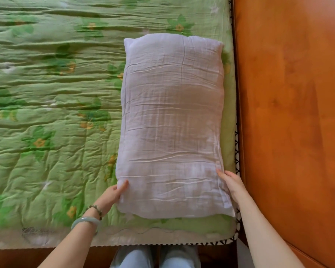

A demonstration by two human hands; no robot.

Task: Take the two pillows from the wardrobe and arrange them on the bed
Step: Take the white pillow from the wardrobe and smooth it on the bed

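Progress approx half, judging by what shows: one pale lilac crinkled-fabric pillow (172,122) lies flat on the green floral quilted bed (46,113). Its long side is just beside the orange-brown wooden headboard (288,113), w/ a thin strip of quilt between them. No 2nd pillow in view, nor the wardrobe, so fetching and placing that one likely remains. Left hand (112,196) pinches the pillow's near corner farthest from the headboard, thumb on top, other fingers hidden beneath. Right hand (232,186) rests w/ fairly straight fingers against the near corner closest to the headboard; not clamped, as far as visible. Probably squaring up pillow no. 1.
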